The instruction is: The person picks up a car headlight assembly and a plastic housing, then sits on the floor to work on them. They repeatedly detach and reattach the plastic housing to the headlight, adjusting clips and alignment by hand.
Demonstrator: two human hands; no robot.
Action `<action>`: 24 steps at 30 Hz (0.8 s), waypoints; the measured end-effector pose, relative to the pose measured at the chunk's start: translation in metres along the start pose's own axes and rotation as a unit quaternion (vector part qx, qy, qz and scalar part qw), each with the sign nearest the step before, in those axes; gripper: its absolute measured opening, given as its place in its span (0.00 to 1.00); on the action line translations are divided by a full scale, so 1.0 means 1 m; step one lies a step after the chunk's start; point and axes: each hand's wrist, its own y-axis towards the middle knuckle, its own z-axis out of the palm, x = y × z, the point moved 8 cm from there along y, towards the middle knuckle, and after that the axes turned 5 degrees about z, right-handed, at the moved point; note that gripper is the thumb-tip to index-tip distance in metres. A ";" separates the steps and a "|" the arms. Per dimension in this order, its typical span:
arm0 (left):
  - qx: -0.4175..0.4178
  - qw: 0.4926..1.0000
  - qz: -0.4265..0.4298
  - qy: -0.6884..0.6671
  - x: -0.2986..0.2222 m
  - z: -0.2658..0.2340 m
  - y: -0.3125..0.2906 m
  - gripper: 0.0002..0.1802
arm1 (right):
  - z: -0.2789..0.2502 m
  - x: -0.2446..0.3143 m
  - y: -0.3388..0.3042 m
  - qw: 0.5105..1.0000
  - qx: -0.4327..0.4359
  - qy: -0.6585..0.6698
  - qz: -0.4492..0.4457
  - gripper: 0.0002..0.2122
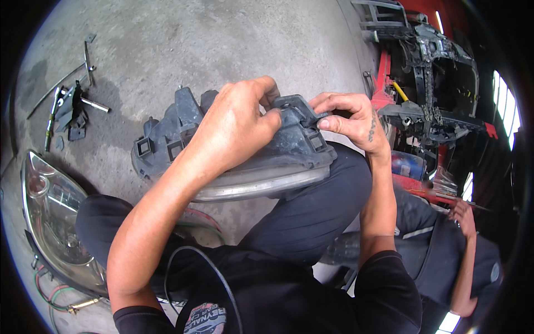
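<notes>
A car headlight [245, 158] rests across my raised thigh, its black plastic back facing up and its clear lens edge toward me. At its right end sits a black plastic bracket [295, 108]; whether it is loose or part of the housing I cannot tell. My left hand [239, 119] reaches over the housing, thumb and fingers closed at the bracket's left side. From the right, my right hand [347, 116] pinches the bracket's outer corner between thumb and fingers. The undersides of my fingers are partly hidden.
Another headlight [61, 217] lies on the concrete at left. Beyond it are a ratchet [53, 117], metal bars and broken black plastic pieces [69, 111]. Red and green hoses [50, 295] run at lower left. At right, a co-worker's hand [463, 218] is near red equipment and a stripped vehicle frame [428, 50].
</notes>
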 end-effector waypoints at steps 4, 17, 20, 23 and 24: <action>0.013 0.999 -0.005 -0.040 0.002 0.007 0.002 0.13 | 0.001 0.001 0.000 1.000 -0.013 0.000 0.000 0.10; 0.050 0.999 0.003 0.008 0.003 0.013 0.005 0.15 | 0.011 0.026 -0.009 0.978 -0.142 -0.138 0.062 0.14; 0.041 0.999 0.027 -0.005 -0.001 0.015 0.004 0.17 | 0.012 0.025 -0.012 0.980 -0.123 -0.121 0.100 0.14; 0.030 0.998 0.053 -0.009 -0.005 0.017 0.005 0.18 | 0.012 0.022 -0.013 0.980 -0.117 -0.109 0.121 0.14; 0.025 0.998 0.061 -0.005 -0.005 0.017 0.005 0.18 | 0.015 0.023 -0.013 0.980 -0.117 -0.110 0.118 0.13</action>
